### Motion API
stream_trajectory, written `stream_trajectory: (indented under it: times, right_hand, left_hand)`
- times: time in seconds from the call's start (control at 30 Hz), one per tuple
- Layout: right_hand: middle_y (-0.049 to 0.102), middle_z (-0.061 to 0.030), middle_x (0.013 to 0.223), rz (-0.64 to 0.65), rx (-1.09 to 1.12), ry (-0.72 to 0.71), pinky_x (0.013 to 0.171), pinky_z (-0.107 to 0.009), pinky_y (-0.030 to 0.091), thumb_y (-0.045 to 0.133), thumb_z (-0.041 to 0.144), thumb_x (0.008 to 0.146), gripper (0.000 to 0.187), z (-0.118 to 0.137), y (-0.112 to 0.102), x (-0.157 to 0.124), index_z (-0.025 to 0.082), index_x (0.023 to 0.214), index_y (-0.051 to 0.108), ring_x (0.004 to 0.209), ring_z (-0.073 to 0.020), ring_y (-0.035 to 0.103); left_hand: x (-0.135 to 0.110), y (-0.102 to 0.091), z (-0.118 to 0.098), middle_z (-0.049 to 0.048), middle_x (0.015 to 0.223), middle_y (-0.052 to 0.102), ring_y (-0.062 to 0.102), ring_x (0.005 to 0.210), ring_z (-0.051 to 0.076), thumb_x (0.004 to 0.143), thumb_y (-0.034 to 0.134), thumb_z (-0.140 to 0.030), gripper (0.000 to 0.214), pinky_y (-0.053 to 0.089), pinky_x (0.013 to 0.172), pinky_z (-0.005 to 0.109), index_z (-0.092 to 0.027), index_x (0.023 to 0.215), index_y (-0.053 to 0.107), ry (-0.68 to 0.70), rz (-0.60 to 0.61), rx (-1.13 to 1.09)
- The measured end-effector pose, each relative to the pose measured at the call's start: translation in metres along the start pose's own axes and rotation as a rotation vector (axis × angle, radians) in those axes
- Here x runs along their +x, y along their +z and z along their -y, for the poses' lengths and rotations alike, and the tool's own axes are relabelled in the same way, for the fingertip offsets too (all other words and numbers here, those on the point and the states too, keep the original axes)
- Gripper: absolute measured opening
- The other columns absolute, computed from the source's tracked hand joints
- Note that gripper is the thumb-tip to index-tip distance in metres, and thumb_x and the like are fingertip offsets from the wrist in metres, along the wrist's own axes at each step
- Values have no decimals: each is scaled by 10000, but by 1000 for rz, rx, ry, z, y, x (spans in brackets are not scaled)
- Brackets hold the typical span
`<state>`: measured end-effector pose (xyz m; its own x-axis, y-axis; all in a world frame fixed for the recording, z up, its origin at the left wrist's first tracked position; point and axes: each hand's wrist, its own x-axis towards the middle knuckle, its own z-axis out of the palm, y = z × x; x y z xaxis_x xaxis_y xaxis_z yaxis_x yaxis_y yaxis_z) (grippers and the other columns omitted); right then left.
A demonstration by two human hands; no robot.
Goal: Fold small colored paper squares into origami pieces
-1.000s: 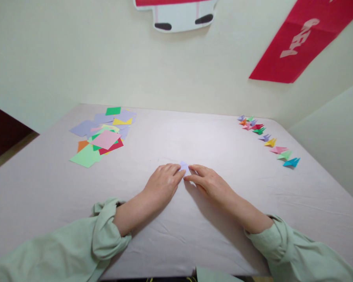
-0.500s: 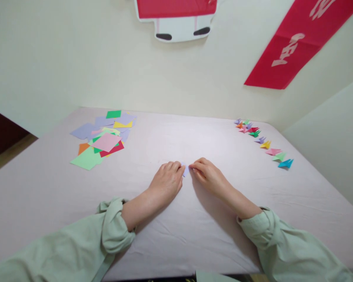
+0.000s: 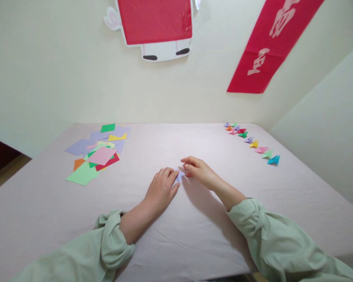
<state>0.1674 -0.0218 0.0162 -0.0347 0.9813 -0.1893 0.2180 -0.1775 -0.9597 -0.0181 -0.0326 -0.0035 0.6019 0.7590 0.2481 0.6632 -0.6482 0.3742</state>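
A small piece of folded lavender paper (image 3: pixel 180 176) lies on the table between my hands, partly covered by fingers. My left hand (image 3: pixel 162 188) holds it down from the left, with the fingertips on its edge and the thumb beside it. Just above and to the right, my right hand (image 3: pixel 199 171) hovers with fingers curved and apart; nothing shows in them. Whether a right fingertip touches the paper's edge, I cannot tell.
Loose coloured paper sheets (image 3: pixel 101 156) overlap in a pile at the left. Along the right runs a line of several small folded paper figures (image 3: pixel 254 144), a blue one (image 3: pixel 273 160) nearest. A pale cloth (image 3: pixel 164 250) covers the table, which meets a wall with red decorations (image 3: pixel 155 21).
My right hand has opened from a pinch at the paper and lifted slightly. The left thumb has spread away from its fingers. The camera view has tilted up and shifted right.
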Motion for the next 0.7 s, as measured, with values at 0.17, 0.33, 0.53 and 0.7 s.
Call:
stream_trajectory:
  times: [0.17,0.33,0.53,0.7]
  right_hand:
    - [614,-31,884,-15,243,73,705,-257,556,594,180,791,179,2,2,0,184,956,663,840,-135,626]
    - [657,-57,943,23,272,-35,781,-295,546,596,261,795,199,1,5,-1,186,957,682,910,-159,629]
    - [648,-62,1036,15,179,-230,867,-352,514,554,314,815,258,-4,10,0,188,1020,648,983,-174,609]
    - [653,-68,1025,-24,-5,-296,795,-340,506,564,301,806,252,-7,12,1,175,1021,598,884,-168,621]
  left_hand:
    - [3,-2,-3,62,1057,562,523,1003,217,879,566,-273,277,450,881,381,-216,1149,554,-18,-16,-1]
    - [6,-1,-8,43,1002,573,531,959,211,851,607,-291,232,439,847,362,-207,1061,556,-63,-55,5]
    - [12,-2,-1,13,834,588,552,781,166,905,464,-237,102,438,740,300,-192,858,543,-250,-194,-330]
    - [16,-5,4,-11,761,609,552,695,128,865,526,-346,191,433,658,235,-170,823,586,-403,-234,-885]
